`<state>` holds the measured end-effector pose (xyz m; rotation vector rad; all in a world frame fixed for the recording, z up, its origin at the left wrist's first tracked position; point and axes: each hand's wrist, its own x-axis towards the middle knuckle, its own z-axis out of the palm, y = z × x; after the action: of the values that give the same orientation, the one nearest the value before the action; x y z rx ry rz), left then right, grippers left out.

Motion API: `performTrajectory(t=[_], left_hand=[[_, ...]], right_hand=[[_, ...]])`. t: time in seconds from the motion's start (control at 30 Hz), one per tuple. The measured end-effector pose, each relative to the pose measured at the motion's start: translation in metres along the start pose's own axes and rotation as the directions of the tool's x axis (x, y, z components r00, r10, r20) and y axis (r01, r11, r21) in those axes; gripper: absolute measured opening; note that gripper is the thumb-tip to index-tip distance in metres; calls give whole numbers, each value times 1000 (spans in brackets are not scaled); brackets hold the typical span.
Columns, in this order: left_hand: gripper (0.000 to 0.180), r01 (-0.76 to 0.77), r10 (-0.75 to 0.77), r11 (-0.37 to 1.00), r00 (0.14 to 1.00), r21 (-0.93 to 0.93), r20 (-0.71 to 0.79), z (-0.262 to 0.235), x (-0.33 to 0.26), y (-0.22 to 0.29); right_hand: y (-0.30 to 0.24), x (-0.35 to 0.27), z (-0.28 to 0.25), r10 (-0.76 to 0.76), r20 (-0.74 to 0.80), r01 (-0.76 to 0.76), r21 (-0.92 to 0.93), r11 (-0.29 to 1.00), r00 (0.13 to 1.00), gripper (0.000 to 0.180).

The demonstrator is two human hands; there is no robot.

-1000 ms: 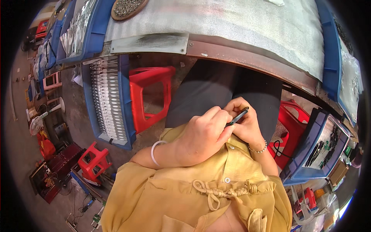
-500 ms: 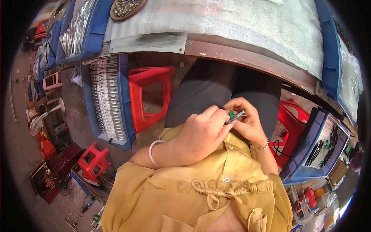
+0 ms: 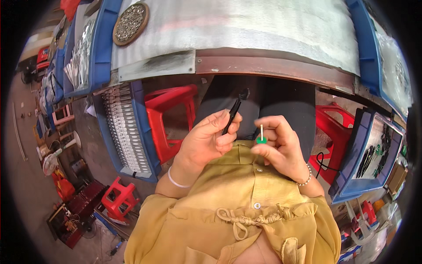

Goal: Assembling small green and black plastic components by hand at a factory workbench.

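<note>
My left hand (image 3: 203, 140) is closed on a slim black piece (image 3: 235, 110), pinched between thumb and fingers. The piece tilts up and away over my lap, with a darker rounded end at its top. To the right of it, apart from it, my right hand (image 3: 283, 143) has its thumb and forefinger spread. A small green round piece (image 3: 261, 140) with a thin pale stick (image 3: 261, 130) standing up from it sits against the curled fingers of that hand. Just what grips the green piece is partly hidden.
Beyond my lap runs a workbench (image 3: 246, 35) with a pale cover and a round dish of small metal parts (image 3: 131, 24). Blue bins (image 3: 102, 48) stand at both sides. Red stools (image 3: 163, 149) flank my legs; a blue crate (image 3: 338, 187) with black and green pieces rests at right.
My hands have moved apart; they were together around the dark piece. The black piece now points up in my left hand, and the green piece with its stick shows in my right.
</note>
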<state>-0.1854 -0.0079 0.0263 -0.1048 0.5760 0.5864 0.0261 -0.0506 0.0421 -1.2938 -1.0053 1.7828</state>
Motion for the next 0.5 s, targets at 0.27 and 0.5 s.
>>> performTrajectory(t=[0.27,0.5], left_hand=[[25,54,-48,995,996,-83,73,-3,3,-5],[24,29,-29,999,1000,-23,-3,-2,3,-4]], right_hand=[[-5,13,3,-263,21,256,-310,915,965,23],[-8,16,3,-245,14,233,-366,901,969,21]])
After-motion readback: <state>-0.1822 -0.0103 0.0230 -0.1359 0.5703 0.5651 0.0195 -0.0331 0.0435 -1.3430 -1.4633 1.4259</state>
